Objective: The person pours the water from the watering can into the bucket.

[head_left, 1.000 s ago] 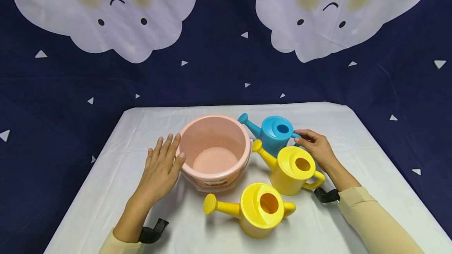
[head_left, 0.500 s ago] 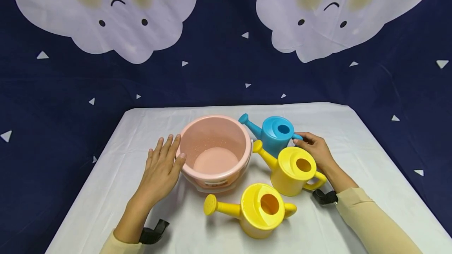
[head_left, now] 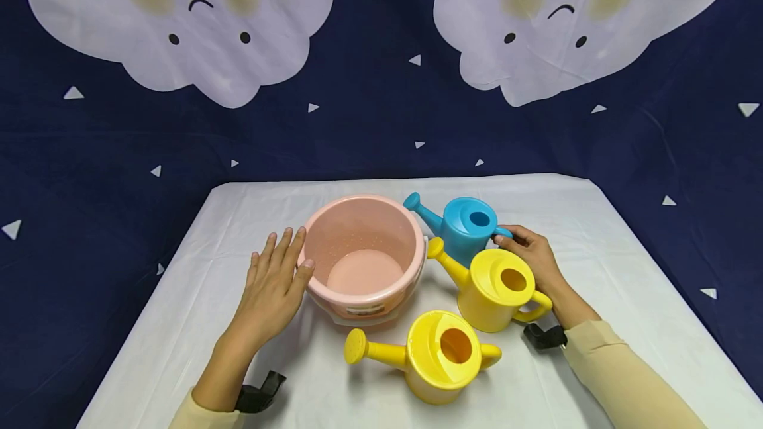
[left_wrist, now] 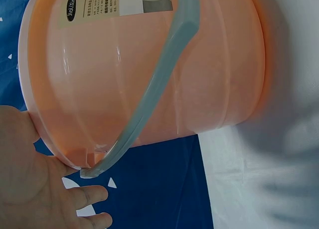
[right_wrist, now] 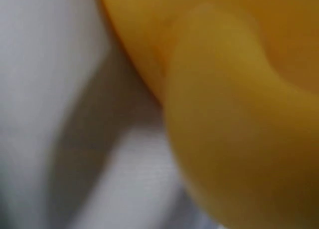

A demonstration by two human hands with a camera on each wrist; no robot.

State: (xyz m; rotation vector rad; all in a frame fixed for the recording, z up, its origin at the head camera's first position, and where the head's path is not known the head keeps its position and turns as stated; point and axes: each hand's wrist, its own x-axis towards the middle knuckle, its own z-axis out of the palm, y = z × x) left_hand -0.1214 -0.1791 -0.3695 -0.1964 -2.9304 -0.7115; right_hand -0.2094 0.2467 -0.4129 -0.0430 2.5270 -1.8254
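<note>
A pink bucket [head_left: 365, 275] stands upright on the table. My left hand [head_left: 271, 290] rests against its left rim with the fingers straight; in the left wrist view the left hand [left_wrist: 35, 184] lies at the rim near the grey bucket handle [left_wrist: 149, 102]. To the right of the bucket is a blue watering can [head_left: 466, 227], spout pointing left. My right hand [head_left: 533, 257] pinches its handle between thumb and fingers. A yellow watering can [head_left: 485, 300] stands just in front, and its blurred yellow handle [right_wrist: 219, 114] fills much of the right wrist view, hiding the right hand there.
Nearest to me stands a second yellow watering can [head_left: 438, 376], spout to the left. A white cloth [head_left: 322, 396] covers the table. Behind hangs a dark blue curtain [head_left: 369, 131] with cloud faces. Both wrists wear black camera mounts.
The right hand and forearm have shifted slightly down and left around the blue can's handle. The left hand, bucket and cans look the same apart from a tiny camera shift.
</note>
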